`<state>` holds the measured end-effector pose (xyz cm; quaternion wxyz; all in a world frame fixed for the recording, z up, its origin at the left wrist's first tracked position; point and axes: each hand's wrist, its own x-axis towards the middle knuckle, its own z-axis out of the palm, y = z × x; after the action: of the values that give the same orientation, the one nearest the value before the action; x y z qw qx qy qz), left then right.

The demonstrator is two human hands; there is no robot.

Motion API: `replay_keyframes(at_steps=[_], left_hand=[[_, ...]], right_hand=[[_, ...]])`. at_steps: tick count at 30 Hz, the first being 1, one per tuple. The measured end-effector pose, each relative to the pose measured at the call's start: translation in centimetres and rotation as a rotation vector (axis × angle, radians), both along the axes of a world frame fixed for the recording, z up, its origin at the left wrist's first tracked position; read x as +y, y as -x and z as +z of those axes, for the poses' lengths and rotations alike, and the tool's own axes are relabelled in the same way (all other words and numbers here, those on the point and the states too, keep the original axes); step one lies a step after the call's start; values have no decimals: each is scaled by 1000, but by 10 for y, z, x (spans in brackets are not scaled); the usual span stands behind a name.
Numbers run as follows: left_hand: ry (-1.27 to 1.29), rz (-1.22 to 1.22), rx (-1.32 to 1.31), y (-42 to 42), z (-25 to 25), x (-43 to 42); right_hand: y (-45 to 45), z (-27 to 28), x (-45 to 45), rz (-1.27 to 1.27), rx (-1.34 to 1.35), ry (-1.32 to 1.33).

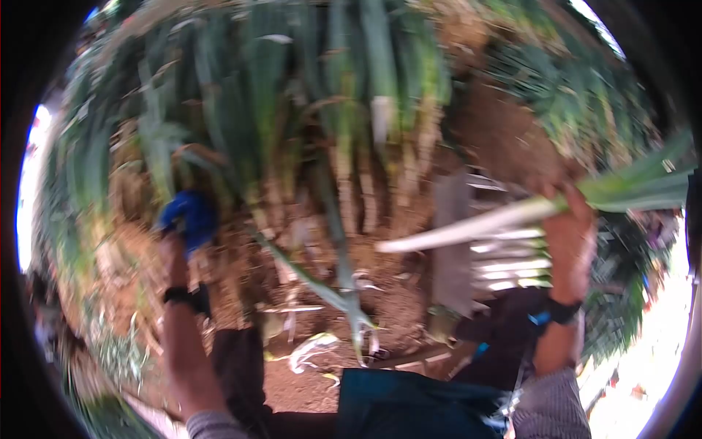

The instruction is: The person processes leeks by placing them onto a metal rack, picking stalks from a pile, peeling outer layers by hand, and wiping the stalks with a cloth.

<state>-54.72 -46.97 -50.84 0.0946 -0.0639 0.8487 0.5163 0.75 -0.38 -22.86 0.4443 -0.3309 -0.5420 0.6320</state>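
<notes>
My right hand [574, 230] is closed around a leek [475, 225], whose white stem points left and whose green leaves stick out to the right. Below that hand, several white stems [512, 263] lie side by side by a grey board. On the left, my left hand [174, 241] is at a blue thing [190, 218], perhaps a glove or cloth; blur hides its fingers. It is near the roots and leaves of the piled leeks [278, 110].
More leeks [578, 95] are heaped at the upper right. Loose leaves [314, 282] and peeled scraps [313, 351] lie on the brown soil [300, 391] before me. A grey board [452, 245] stands right of centre. My knees and dark teal clothing [409, 399] are at the bottom.
</notes>
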Motion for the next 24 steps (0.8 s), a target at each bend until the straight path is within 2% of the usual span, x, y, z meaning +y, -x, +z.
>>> replay_keyframes(at_steps=[2, 3, 5, 7, 9, 11, 12, 13, 14, 15, 16, 17, 18, 19, 21, 22, 24], left_hand=[[-120, 113, 99, -1, 25, -1], [-124, 93, 182, -5, 53, 2], [59, -160, 467, -23, 115, 20], [235, -526, 762, -48, 166, 46], [293, -657, 970, -151, 242, 109], [201, -691, 341, -276, 330, 169], [145, -876, 900, -282, 285, 177], [40, -1074, 618, -314, 294, 189], [120, -1209, 1013, -335, 282, 204], [91, -1212, 967, -362, 265, 214], [124, -1229, 678, -386, 251, 230], [101, -1314, 688, -395, 254, 239], [-74, -1274, 635, -414, 263, 238], [-7, -1179, 660, -435, 278, 232], [-80, -1064, 960, -447, 284, 228], [-35, -1105, 870, -444, 288, 230], [30, -1210, 636, -435, 293, 242]], right_hand=[[12, 16, 0, 94, 137, 42], [13, 17, 6, 128, 208, 31], [0, 17, 12, 99, 277, 85], [4, 11, 14, 104, 326, 120], [1, 10, 13, 106, 343, 125], [4, 10, 5, 166, 390, 161], [7, 6, 3, 203, 415, 172], [14, 7, 0, 256, 448, 182], [20, 9, -10, 190, 504, 258], [27, 6, -21, 148, 568, 339], [29, 2, -19, 189, 610, 376], [32, -2, -17, 230, 650, 415], [30, -2, -18, 244, 668, 380], [25, 5, -19, 234, 667, 344], [25, 25, -34, 199, 664, 374], [26, 30, -38, 172, 655, 397], [32, 22, -32, 287, 767, 470]])
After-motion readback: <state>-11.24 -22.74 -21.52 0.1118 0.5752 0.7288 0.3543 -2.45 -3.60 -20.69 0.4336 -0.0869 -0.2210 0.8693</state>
